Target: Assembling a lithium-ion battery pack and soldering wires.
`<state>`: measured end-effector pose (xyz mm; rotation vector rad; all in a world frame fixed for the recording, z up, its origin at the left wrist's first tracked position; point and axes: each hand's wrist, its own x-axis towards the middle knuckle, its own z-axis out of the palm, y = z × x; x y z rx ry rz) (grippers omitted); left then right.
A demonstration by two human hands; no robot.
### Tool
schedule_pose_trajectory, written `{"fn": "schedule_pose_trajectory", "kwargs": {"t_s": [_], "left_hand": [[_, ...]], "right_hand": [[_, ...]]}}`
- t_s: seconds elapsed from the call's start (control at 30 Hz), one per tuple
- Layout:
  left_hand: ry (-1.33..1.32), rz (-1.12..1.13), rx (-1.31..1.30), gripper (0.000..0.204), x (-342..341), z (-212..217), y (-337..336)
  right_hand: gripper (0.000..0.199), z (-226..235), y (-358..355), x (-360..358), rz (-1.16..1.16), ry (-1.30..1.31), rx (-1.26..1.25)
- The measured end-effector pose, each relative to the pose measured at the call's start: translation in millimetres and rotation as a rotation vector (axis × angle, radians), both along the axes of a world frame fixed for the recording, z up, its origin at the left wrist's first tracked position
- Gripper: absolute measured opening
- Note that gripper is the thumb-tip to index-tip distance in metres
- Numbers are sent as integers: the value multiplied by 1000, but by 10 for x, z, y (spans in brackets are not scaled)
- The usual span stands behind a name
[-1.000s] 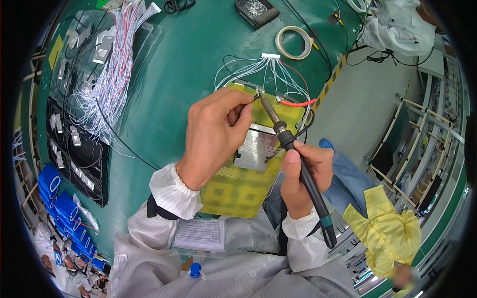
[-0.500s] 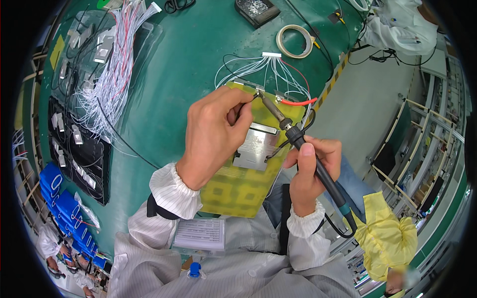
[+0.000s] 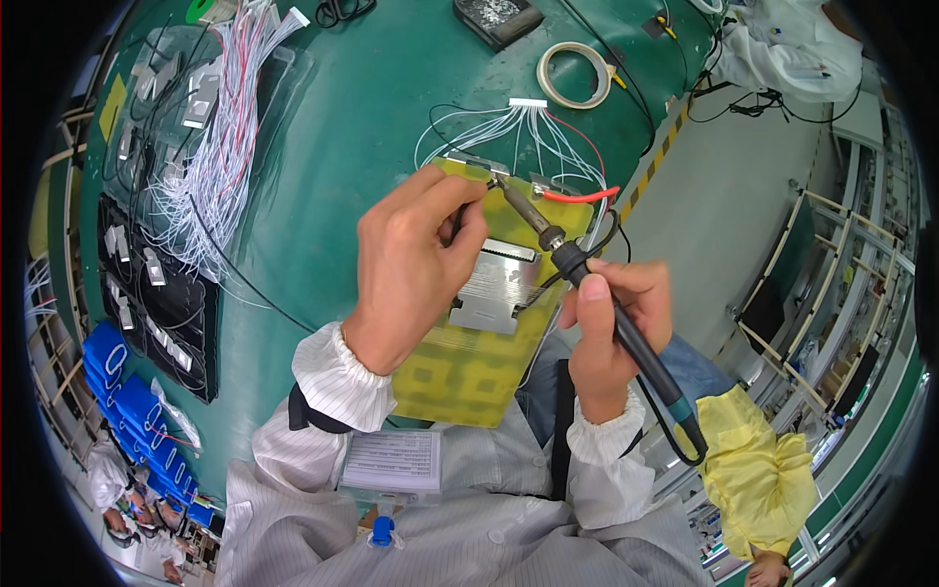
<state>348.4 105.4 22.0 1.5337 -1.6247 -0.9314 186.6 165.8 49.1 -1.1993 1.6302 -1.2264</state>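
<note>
My left hand [image 3: 416, 259] pinches a short black wire [image 3: 491, 184] at the metal tab [image 3: 500, 179] on the far edge of a yellow flat pack [image 3: 460, 377]. My right hand [image 3: 616, 333] grips a soldering iron [image 3: 641, 347] like a pen, its tip at that same tab. A thick red wire [image 3: 582, 197] is joined to a second tab just right of it. On the pack lies a silver metal plate [image 3: 489, 293] under clear film. Thin white wires run from beyond the pack's far edge to a white connector [image 3: 528, 103].
A roll of tape [image 3: 544, 86] and a black tray of solder scraps [image 3: 499, 22] lie farther back. At left are a bundle of white wires [image 3: 230, 127], a black tray of metal parts [image 3: 156, 293] and blue bins [image 3: 127, 401]. A person in yellow [image 3: 758, 465] is at lower right.
Both hands, the soldering iron and the pack appear shifted slightly left in the view. The iron's tip stays at the same tab, and both grips are unchanged.
</note>
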Motion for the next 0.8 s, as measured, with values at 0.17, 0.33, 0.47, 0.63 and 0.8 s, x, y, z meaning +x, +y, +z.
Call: {"fn": "schedule_pose_trajectory", "kwargs": {"t_s": [0.17,0.33,0.47,0.63,0.8], "left_hand": [[-30,4,-6,12,20,-13,30],[-37,3,-1,12,-1,-27,33],[-9,23,13,12,-16,-18,25],[16,40,24,13,6,44,-13],[132,32,180,33,184,179,89]], "right_hand": [[15,-27,25,6,28,-61,0],[21,-52,4,74,-102,-181,19],[22,-44,-6,52,-82,-160,-1],[25,-10,-1,-67,-167,-229,-180],[28,9,-25,-245,-242,-184,-245]]}}
